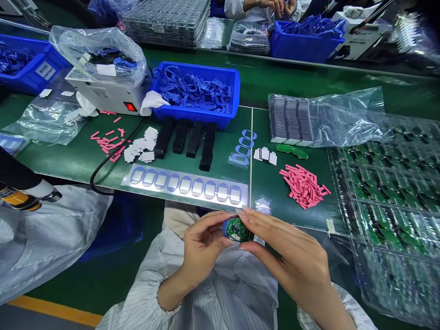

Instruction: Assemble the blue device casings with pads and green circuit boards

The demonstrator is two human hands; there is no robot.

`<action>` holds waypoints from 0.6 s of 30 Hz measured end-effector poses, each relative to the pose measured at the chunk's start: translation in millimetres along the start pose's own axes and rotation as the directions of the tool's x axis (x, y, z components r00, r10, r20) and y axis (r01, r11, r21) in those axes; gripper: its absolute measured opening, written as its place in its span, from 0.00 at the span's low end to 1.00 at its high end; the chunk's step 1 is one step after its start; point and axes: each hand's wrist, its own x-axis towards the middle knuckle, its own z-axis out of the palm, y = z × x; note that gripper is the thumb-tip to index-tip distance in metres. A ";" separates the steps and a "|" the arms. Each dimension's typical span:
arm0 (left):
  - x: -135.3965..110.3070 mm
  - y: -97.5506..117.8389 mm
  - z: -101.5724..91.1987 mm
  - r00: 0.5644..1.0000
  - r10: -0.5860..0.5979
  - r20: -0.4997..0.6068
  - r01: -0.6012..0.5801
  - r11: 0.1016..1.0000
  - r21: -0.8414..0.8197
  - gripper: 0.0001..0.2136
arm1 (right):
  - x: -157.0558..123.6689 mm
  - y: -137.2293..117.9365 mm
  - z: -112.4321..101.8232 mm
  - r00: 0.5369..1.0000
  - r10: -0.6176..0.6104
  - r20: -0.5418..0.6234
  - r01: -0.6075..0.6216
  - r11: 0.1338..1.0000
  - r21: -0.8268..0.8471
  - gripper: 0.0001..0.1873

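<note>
Between both hands, just off the table's front edge, is a small green circuit board (pixel 238 230) with a blue rim on its left side. My left hand (pixel 204 247) pinches the blue-rimmed side with thumb and fingers. My right hand (pixel 285 247) grips the other end, its fingers covering the upper right of the board. Ahead of the hands lies a clear strip (pixel 192 198) with a row of oval blue-edged pieces bearing pale screens. A small clear plastic bag (pixel 263 205) is beside the right fingertips.
Pink strips (pixel 305 185) lie piled at right, near white pads (pixel 265 155) and blue oval rings (pixel 244 149). Clear trays of green boards (pixel 388 183) fill the right. Behind stand black stacks (pixel 207 146), a blue bin (pixel 195 117) and a white box (pixel 103 94). A co-worker's sleeve (pixel 58 229) is at left.
</note>
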 end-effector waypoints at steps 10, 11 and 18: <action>-0.4 -2.3 0.9 1.000 -0.014 -0.009 0.014 1.000 -0.014 0.14 | 0.3 -0.5 0.5 1.000 0.027 0.010 -0.027 1.000 0.011 0.17; -0.5 -2.4 0.7 1.000 -0.014 -0.012 0.014 1.000 -0.010 0.14 | 0.1 -0.2 0.5 1.000 0.020 0.017 -0.020 1.000 0.010 0.17; 2.0 -1.4 -1.5 0.999 -0.005 -0.053 0.006 0.999 0.035 0.14 | -1.1 0.7 -1.3 0.998 -0.066 0.021 0.066 0.998 -0.020 0.18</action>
